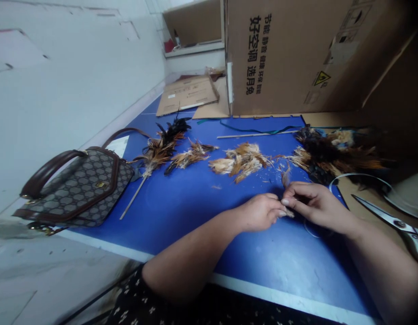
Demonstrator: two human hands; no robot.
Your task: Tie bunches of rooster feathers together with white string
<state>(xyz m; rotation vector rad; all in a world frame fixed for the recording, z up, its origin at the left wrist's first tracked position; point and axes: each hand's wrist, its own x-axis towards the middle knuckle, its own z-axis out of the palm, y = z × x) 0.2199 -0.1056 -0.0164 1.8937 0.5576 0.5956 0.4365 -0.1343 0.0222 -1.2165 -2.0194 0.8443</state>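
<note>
My left hand (pixel 266 211) and my right hand (pixel 312 205) meet over the blue table, fingertips pinched together. Between them is a small bunch of feathers (pixel 285 177); brown plumes stick up above the fingers and a pale end shows below. Most of the bunch is hidden by my fingers. A thin whitish strand (pixel 310 231) loops under my right hand. Just beyond lies a loose pile of tan and cream feathers (pixel 243 161). To its left are a smaller feather bunch (pixel 190 157) and a stick (pixel 133 197) with brown and black feathers (pixel 161 146) around its upper part.
A patterned handbag (pixel 80 187) stands at the left by the wall. Large scissors (pixel 395 221) lie at the right on cardboard, near a dark feather heap (pixel 331 151). A thin rod (pixel 256 134) and green ribbon (pixel 243 128) lie behind. A big cardboard box (pixel 290 58) blocks the back.
</note>
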